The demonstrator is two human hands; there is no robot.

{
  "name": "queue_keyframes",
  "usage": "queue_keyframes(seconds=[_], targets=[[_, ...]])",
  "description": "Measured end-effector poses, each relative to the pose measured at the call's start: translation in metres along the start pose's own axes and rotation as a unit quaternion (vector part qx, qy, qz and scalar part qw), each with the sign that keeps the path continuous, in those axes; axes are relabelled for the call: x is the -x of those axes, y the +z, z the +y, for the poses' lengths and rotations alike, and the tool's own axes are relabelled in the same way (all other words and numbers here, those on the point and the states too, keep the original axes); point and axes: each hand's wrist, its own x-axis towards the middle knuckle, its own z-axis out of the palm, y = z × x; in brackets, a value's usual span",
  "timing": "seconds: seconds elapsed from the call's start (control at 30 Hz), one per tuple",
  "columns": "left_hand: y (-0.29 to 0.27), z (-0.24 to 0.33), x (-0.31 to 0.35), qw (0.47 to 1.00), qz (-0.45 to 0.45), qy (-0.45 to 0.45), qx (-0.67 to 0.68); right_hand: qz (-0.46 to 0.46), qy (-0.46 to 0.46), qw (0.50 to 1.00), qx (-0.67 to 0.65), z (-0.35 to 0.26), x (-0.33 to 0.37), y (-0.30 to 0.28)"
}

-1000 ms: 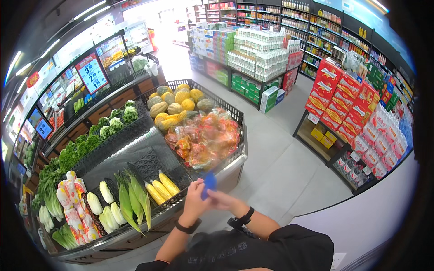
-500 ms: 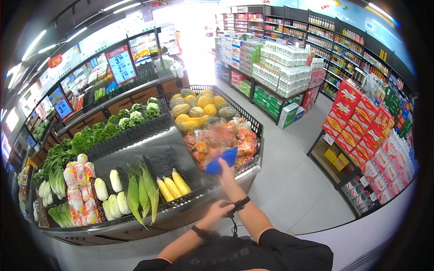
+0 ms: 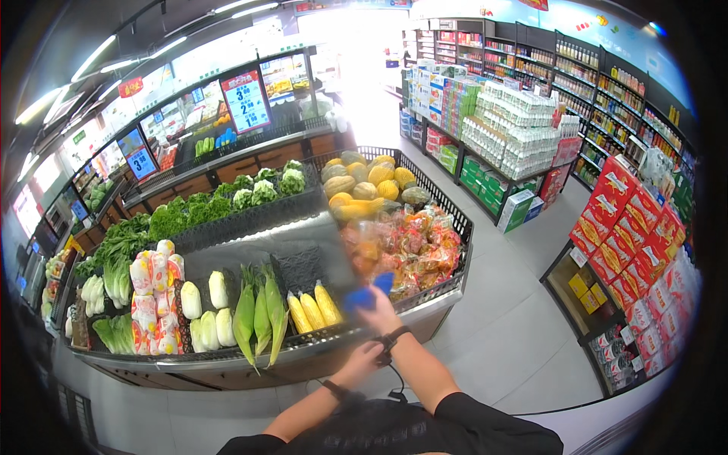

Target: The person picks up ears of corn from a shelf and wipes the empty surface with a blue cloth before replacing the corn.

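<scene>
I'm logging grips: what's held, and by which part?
The right hand holds a blue cloth-like item, apparently by its near edge; for the left hand, unclear.

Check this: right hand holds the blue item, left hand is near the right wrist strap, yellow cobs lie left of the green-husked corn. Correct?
Not quite: the head view shows the yellow cobs right of the green-husked corn. Right hand holds the blue item, left hand is near the right wrist strap.
</scene>
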Motion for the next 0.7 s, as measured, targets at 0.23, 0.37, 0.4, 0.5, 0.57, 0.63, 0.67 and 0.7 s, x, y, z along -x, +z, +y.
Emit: queue_keyframes(seconds=[0.23,0.37,0.4,0.5,0.57,0.63,0.67,0.7], targets=[[0.005,0.010,0.015,0.998,-0.054,-0.031,0.006,0.057,-0.022,0.997,0.050,-0.040,0.029,0.034],[0.021,0.009,0.020,0.991,-0.079,-0.027,-0.109,0.008,-0.154,0.969,0.193,-0.030,0.042,0.015],[0.019,0.009,0.022,0.992,-0.072,-0.027,-0.103,0.016,-0.127,0.975,0.180,-0.034,0.048,0.012],[0.001,0.005,0.028,0.974,-0.063,0.007,-0.218,0.005,-0.096,0.980,0.174,-0.050,0.067,0.007],[-0.029,-0.003,0.034,0.988,0.005,0.032,-0.152,-0.083,-0.021,0.990,0.109,-0.071,0.082,0.016],[-0.031,0.012,0.057,0.997,0.067,0.025,-0.012,-0.115,0.023,0.984,0.136,-0.075,0.094,0.015],[-0.026,0.023,0.072,0.994,0.078,0.062,0.044,-0.149,0.055,0.974,0.159,-0.076,0.100,0.017],[-0.022,0.032,0.083,0.990,0.078,0.095,0.071,-0.186,0.057,0.963,0.188,-0.077,0.107,0.024]])
